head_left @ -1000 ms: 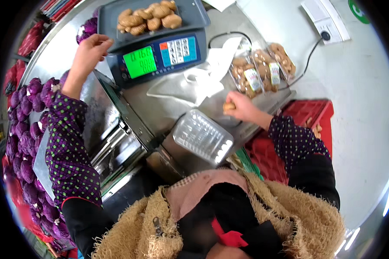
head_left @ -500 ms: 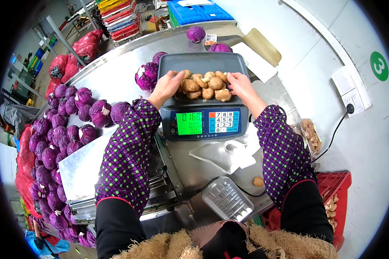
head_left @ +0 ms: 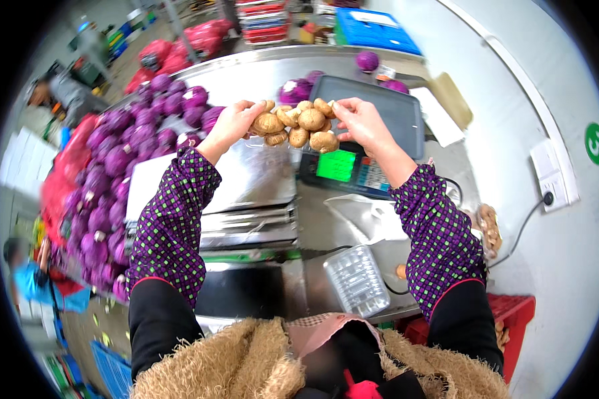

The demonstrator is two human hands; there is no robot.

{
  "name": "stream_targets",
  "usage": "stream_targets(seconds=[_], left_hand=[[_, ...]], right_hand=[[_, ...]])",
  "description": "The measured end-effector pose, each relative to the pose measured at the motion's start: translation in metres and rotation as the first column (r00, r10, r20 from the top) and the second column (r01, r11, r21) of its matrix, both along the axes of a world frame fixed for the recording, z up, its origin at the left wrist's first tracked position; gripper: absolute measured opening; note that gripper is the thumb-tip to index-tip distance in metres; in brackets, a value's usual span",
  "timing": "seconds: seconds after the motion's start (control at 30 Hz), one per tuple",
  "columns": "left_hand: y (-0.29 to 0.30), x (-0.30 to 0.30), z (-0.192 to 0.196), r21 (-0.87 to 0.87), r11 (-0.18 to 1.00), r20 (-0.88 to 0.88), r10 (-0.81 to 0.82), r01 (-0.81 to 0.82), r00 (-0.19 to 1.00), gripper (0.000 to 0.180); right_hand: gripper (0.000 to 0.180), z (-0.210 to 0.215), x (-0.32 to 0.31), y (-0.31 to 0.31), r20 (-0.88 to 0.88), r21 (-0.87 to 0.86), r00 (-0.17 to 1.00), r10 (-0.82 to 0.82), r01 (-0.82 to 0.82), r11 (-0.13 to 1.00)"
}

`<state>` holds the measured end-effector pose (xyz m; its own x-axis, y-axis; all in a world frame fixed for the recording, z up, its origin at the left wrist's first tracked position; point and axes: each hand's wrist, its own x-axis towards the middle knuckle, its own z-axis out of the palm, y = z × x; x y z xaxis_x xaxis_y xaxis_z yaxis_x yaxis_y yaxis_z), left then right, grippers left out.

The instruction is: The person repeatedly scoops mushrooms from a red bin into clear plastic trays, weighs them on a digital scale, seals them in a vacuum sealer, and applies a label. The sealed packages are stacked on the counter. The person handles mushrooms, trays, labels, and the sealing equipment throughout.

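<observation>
My left hand (head_left: 233,123) and my right hand (head_left: 356,120) together hold up a tray of several brown mushrooms (head_left: 299,123), one hand at each end. The mushrooms hang in the air just left of the dark weighing pan (head_left: 386,110) of an electronic scale, whose green display (head_left: 336,166) glows below them. Both sleeves are purple with green dots.
A heap of purple cabbages (head_left: 120,159) lies at the left on the steel counter (head_left: 246,179). A clear empty plastic tray (head_left: 356,279) sits near my body, packed mushrooms (head_left: 489,226) at the right, a red crate (head_left: 512,319) below them. Another person (head_left: 53,93) is at far left.
Both hands have lifted the mushrooms off the scale pan and carried them to the left. A second ago my hands were apart, the left near the scale, the right low by the counter.
</observation>
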<state>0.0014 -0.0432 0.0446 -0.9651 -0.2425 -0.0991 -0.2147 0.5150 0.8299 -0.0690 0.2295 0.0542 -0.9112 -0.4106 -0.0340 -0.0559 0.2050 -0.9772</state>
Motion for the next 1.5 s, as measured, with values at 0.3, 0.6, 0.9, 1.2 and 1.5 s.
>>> stream_targets(seconds=[0.3, 0.6, 0.9, 1.2, 1.5], left_hand=[[-0.129, 0.164, -0.038, -0.065, 0.965, 0.007, 0.254, -0.253, 0.967, 0.055], [-0.131, 0.184, -0.033, -0.518, 0.855, -0.533, -0.290, -0.036, 0.795, 0.040], [-0.138, 0.156, -0.039, -0.146, 0.963, -0.320, -0.261, 0.225, 0.911, 0.026], [-0.141, 0.156, -0.062, -0.336, 0.936, -0.637, -0.305, 0.100, 0.708, 0.022], [-0.146, 0.158, -0.084, -0.051, 0.995, -0.461, -0.098, 0.084, 0.882, 0.026]], right_hand=[[0.043, -0.050, 0.102, -0.165, 0.147, 0.050, 0.955, 0.256, -0.266, 0.963], [0.043, -0.054, 0.116, -0.181, -0.466, 0.378, 0.856, 0.223, -0.035, 0.925], [0.024, -0.053, 0.097, -0.184, 0.013, 0.029, 0.992, 0.124, -0.124, 0.992], [0.028, -0.062, 0.092, -0.190, -0.127, 0.079, 0.982, 0.137, -0.128, 0.989], [0.031, -0.074, 0.097, -0.199, -0.377, 0.405, 0.887, 0.266, -0.101, 0.909]])
